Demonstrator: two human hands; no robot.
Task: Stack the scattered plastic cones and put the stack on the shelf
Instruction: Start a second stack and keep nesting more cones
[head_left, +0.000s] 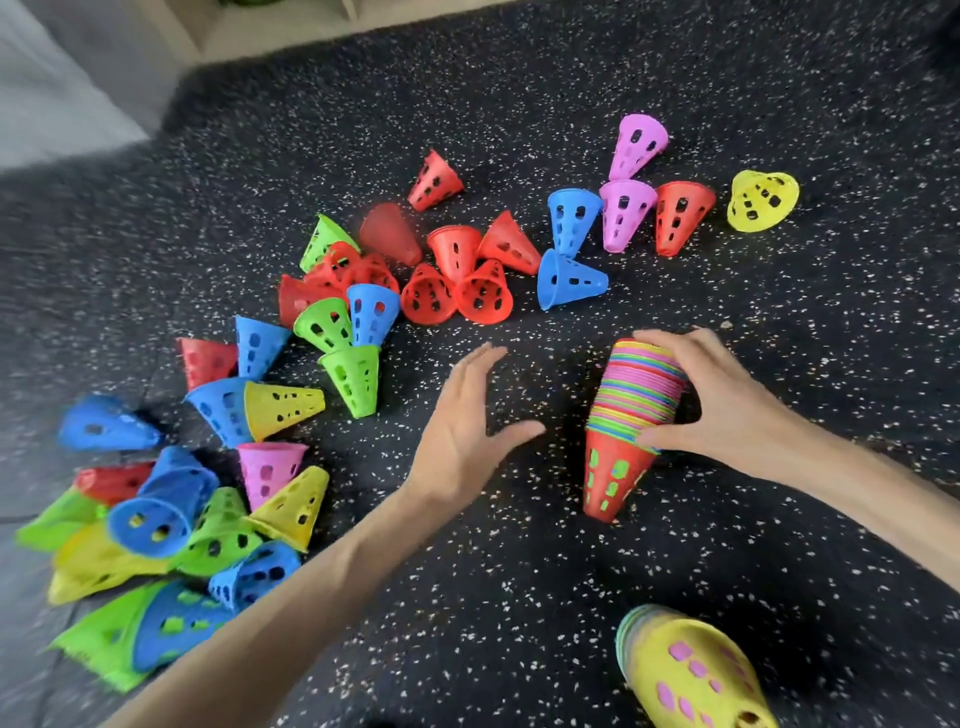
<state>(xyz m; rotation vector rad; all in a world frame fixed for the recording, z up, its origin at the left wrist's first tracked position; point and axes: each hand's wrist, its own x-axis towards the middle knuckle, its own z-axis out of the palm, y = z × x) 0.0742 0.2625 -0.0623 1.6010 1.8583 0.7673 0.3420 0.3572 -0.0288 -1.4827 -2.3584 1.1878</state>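
A tall stack of nested cones (631, 415), many-coloured rims with a red cone outermost, lies tilted on the black speckled floor. My right hand (711, 395) grips it around the rims, thumb below and fingers over the top. My left hand (467, 421) hovers open just left of the stack, fingers spread, holding nothing. Loose perforated cones lie scattered: a red cluster (457, 275) ahead, a blue cone (566, 278) and purple cones (626, 210) further right, and a mixed pile (208, 499) at the left. A second short stack with a yellow outer cone (691, 675) lies at the bottom right.
The black speckled rubber floor (519, 571) fills the view. A pale wooden shelf base (270, 26) stands at the top left beyond the mat. A lone yellow cone (761, 200) lies at the far right.
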